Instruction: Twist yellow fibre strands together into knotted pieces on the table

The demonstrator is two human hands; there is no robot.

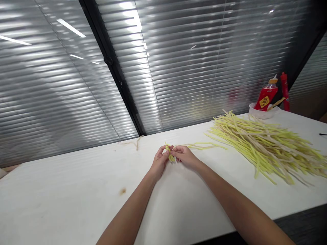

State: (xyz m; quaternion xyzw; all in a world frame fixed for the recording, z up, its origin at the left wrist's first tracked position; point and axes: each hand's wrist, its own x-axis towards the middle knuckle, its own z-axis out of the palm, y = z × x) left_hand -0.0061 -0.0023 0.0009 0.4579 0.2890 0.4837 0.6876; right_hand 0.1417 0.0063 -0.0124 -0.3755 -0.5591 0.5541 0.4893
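My left hand [159, 163] and my right hand [186, 156] meet over the middle of the white table [76, 190]. Both pinch a short bundle of yellow stems [169, 153] between their fingertips. A few long thin stems [204, 146] trail from my right hand toward the right. A large heap of the same yellow stems [268, 146] lies on the table to the right, apart from my hands.
A pale stem scrap [135, 142] lies near the table's far edge. At the back right stand a clear bowl [262, 112], a red pouch [267, 97] and a red bottle [284, 90]. Window blinds [191, 61] rise behind the table. A small brown stain [122, 191] marks the tabletop.
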